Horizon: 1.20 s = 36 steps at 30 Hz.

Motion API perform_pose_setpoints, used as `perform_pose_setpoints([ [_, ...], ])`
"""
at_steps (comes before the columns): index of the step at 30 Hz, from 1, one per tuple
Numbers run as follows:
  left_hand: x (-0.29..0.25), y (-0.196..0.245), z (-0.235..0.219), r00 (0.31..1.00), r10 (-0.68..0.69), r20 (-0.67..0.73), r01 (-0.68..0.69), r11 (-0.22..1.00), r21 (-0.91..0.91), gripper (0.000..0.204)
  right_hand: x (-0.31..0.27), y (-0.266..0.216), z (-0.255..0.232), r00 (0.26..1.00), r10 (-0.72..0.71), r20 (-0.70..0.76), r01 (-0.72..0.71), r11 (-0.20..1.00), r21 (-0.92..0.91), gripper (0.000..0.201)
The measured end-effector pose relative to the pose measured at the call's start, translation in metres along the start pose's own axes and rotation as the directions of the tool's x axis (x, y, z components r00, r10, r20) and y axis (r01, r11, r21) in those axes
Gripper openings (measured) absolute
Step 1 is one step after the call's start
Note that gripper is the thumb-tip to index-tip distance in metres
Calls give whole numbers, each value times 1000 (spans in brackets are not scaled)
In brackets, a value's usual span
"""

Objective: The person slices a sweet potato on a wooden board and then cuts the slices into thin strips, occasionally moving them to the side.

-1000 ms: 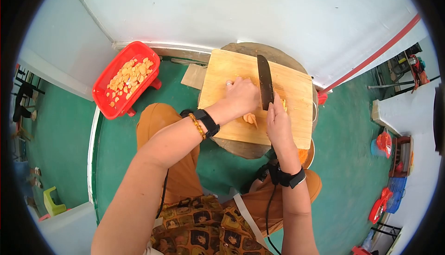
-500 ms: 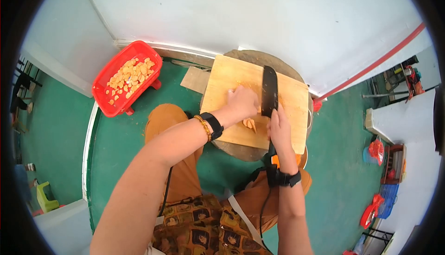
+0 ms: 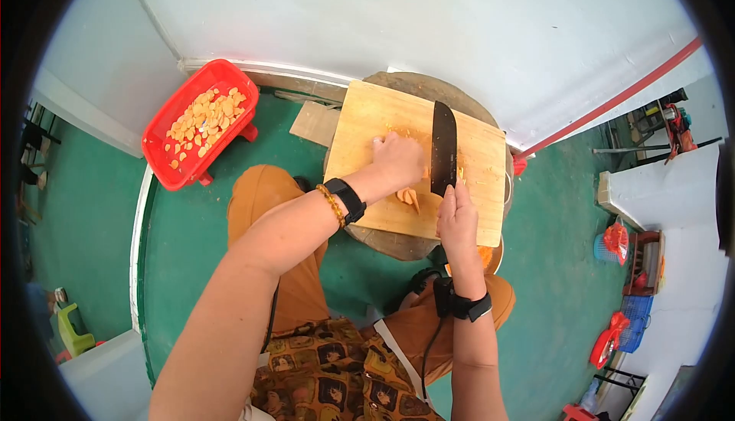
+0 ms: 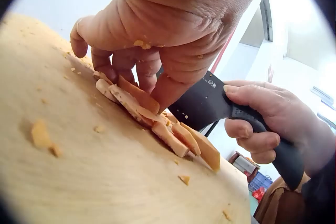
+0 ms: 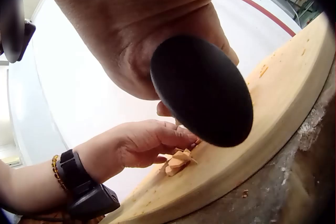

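A dark-bladed kitchen knife (image 3: 444,145) stands over the wooden cutting board (image 3: 484,180), its handle gripped by my right hand (image 3: 458,220). In the right wrist view the black handle end (image 5: 202,90) covers much of the scene. My left hand (image 3: 400,159) has bent fingers and holds down a leaning row of thin orange root-vegetable slices (image 4: 178,134). Its fingertips press on the slices, right beside the blade in the left wrist view. Part of the row fans out toward me past the hand. Small orange crumbs stick to the board and the left hand.
Under the board is a round wooden block (image 3: 398,245). A red tray (image 3: 163,162) with many orange slices stands at the left. A bowl (image 3: 496,259) with orange shreds sits below the board's near right corner. A white wall (image 3: 367,15) rises behind.
The knife has shifted slightly right and toward me over the board, and its blade shows more of its flat side. The left hand stays on the slices. The head view has shifted slightly.
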<state>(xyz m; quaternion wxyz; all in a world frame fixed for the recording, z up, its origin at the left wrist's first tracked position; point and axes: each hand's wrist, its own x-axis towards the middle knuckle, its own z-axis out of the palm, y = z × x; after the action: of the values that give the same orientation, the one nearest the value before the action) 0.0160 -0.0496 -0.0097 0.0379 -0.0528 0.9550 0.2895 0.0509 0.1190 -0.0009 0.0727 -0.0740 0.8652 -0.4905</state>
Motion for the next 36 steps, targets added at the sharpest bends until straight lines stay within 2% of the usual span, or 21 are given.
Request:
perform_pose_setpoints([
  [4,-1,0,-2,1000,12,-4,-12,1000,-8,10,3,16,8,994,-110,-9,110,992,-62,31],
  [8,-3,0,-2,1000,26,-14,-26,999,-27,9,1,21,12,985,-161,-58,153,980,-127,30],
  [10,-3,0,-1,1000,27,-11,-28,999,-26,10,1,15,11,987,-150,-55,140,980,-143,30],
  [13,-2,0,0,999,32,-13,-32,999,-22,9,4,7,11,967,-246,-61,222,938,-265,24],
  [16,-3,1,-1,999,36,-33,-37,999,-38,9,2,-11,7,963,-268,9,251,889,-382,22],
  [22,-2,-2,0,999,40,-29,-42,996,-75,9,7,-23,4,990,-113,81,137,877,-461,26],
  [27,0,-1,1,999,35,-19,-37,996,-77,8,24,-23,17,992,-100,72,123,832,-541,27],
  [28,-1,-1,0,999,34,-17,-35,997,-65,8,24,-26,21,993,-101,65,121,830,-545,27],
  [31,-2,-2,1,999,37,-22,-38,999,-38,9,26,-13,24,966,-256,12,226,828,-513,27],
  [34,-1,-2,4,998,43,-39,-45,998,-39,10,30,2,12,1000,-7,4,7,975,-221,26],
  [36,-1,-4,3,998,54,-19,-54,998,-36,10,22,9,7,1000,13,-25,-17,984,-180,26],
])
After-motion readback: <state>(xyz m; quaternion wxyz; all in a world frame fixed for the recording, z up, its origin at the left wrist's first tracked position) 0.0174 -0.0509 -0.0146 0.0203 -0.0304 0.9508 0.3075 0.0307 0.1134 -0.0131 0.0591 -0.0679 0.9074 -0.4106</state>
